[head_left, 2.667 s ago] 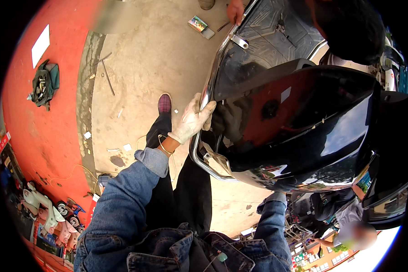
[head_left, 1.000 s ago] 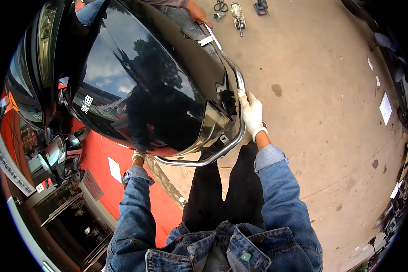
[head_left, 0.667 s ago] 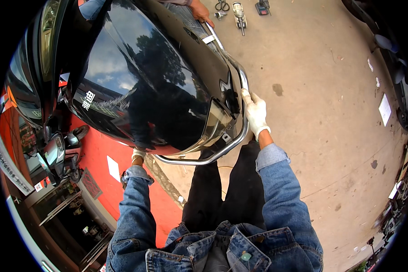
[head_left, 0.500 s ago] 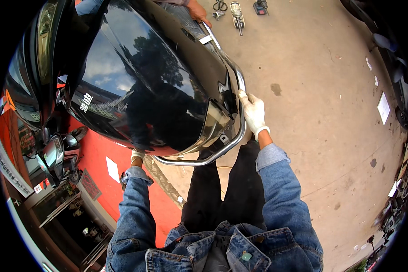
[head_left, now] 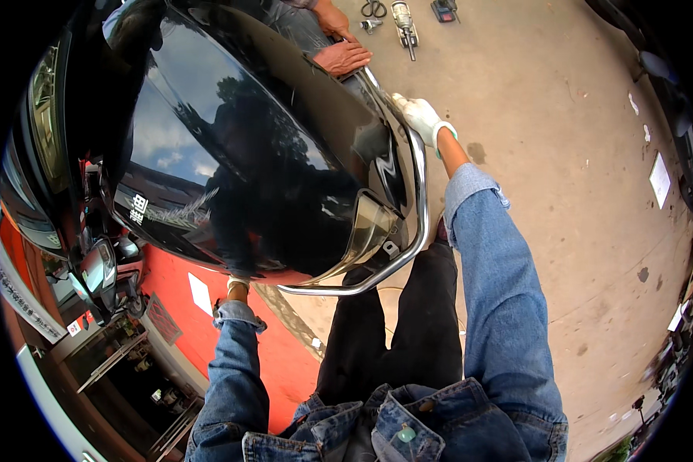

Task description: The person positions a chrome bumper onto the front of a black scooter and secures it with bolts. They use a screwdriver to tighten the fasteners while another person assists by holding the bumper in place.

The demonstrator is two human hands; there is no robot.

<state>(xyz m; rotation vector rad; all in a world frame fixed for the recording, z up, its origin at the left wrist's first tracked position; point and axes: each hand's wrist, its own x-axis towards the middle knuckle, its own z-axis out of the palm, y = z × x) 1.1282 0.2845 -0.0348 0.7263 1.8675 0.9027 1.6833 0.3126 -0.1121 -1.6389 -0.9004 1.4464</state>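
Note:
A glossy black vehicle body panel (head_left: 269,185), part of a scooter or similar vehicle, fills the upper left. A bent chrome guard bar (head_left: 418,173) runs round its right and near edges. My right hand (head_left: 421,117), in a white glove, is closed on the bar's right side, its fingers partly hidden. At the panel's near edge, my left hand (head_left: 238,286) shows only its gloved wrist end; the fingers are hidden under the panel. A co-worker's bare hands (head_left: 343,58) are at the bar's far end, one lying flat there.
A white-and-grey power tool (head_left: 404,27), black-handled scissors (head_left: 373,8) and a red-and-black tool part (head_left: 444,10) lie on the concrete floor (head_left: 547,231) ahead. Another scooter (head_left: 100,269) stands left by the red mat (head_left: 179,308). Dark vehicles line the right rim.
My right hand has shifted forward along the chrome bar. The co-worker's second hand has come into view at the bar's far end. The panel sits slightly lower in view.

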